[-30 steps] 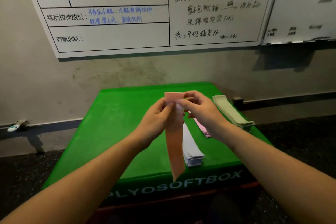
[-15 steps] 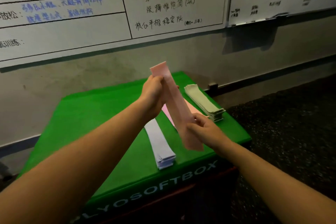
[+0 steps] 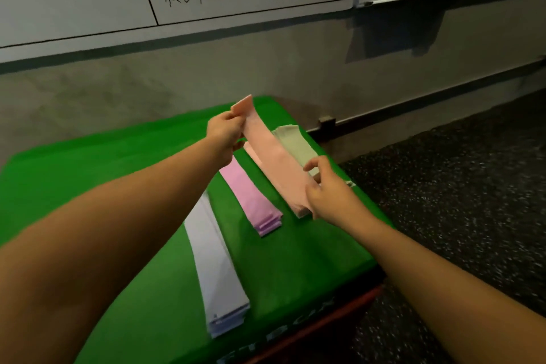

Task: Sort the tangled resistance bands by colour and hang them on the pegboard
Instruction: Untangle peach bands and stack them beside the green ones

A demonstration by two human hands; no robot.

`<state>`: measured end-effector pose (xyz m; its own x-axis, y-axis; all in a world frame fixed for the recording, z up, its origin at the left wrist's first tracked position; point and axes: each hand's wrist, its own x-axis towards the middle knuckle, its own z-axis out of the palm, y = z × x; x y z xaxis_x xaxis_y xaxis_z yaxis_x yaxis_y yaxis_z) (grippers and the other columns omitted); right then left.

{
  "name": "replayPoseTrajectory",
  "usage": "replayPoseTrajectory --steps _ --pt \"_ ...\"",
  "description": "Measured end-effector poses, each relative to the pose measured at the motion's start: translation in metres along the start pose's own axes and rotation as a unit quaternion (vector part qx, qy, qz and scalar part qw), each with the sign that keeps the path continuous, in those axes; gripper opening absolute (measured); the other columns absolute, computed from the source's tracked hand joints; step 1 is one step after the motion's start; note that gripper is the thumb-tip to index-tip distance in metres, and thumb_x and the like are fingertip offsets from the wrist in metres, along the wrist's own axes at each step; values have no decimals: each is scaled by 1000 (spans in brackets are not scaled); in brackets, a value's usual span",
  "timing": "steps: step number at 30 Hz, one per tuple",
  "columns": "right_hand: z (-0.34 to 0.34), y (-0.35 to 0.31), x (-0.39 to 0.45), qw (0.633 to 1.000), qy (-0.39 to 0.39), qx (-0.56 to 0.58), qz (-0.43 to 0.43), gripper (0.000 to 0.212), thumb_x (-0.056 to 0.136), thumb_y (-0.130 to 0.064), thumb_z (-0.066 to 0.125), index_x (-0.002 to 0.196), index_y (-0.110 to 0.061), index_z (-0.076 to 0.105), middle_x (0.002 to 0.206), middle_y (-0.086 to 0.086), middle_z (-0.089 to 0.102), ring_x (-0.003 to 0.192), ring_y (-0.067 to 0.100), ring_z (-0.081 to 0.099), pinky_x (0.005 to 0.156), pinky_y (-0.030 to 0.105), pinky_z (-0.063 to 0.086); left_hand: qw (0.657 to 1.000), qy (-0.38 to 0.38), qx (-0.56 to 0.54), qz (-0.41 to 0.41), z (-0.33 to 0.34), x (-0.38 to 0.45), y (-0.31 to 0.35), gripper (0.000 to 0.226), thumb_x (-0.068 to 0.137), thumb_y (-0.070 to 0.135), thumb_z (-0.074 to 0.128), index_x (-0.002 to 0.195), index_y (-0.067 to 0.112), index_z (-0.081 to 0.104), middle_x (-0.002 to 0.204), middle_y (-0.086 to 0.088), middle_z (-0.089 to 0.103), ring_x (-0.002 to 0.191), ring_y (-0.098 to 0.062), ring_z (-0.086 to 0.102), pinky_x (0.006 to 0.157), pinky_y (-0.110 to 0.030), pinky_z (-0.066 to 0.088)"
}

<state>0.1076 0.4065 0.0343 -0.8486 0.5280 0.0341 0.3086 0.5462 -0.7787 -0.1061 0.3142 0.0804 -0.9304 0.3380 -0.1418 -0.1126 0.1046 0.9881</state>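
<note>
A peach resistance band (image 3: 274,156) is pinched at its ends by the left hand (image 3: 226,134) and right hand (image 3: 328,192) (fingers curled round it) above the green plyo box (image 3: 103,174).

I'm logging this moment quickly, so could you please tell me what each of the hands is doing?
Left hand: pinches the far end of the peach resistance band.
Right hand: grips its near end.
</note>
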Motion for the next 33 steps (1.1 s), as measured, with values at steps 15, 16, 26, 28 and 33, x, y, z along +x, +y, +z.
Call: replayPoseTrajectory --steps 15,16,26,28,33 --pt "52 33 89 948 -106 -296 44 30 95 -15 51 122 -17 64 122 8 60 104 32 61 91 41 52 966 -13 258 25 19 129 -101 12 90 7 67 85 14 58 95 -17 69 77 -32 71 75 -45 61" --pt "52 33 87 940 -102 -325 28 29 97 -19 49 123 -18 62 121 8 57 103 33 61 88 41 52 961 -15 274 32 18 131 -105 14 90 9 68 84 16 58 95 -15 70 81 -32 72 78 -46 61" --pt "14 11 70 913 -20 -407 -36 34 98 -46 44 122 -28 59 119 2 55 105 24 53 75 37 45 927 3 353 129 19 107 -77 39 89 24 72 123 11 58 126 -12 55 107 -28 60 91 -37 50" --pt "-7 16 77 949 -9 -315 5 29 95 -43 50 116 -29 63 114 -2 60 100 20 54 77 36 48 914 -40 365 171 29 100 -66 30 91 22 69 118 12 62 121 -9 62 107 -26 60 90 -35 49" --pt "-40 48 100 980 -55 -134 137 44 88 -36 68 128 -19 61 125 4 63 103 18 59 90 30 48 814 -216 466 269 66 91 -44 34 97 2 50 127 14 59 136 -5 58 125 -24 54 101 -28 40"
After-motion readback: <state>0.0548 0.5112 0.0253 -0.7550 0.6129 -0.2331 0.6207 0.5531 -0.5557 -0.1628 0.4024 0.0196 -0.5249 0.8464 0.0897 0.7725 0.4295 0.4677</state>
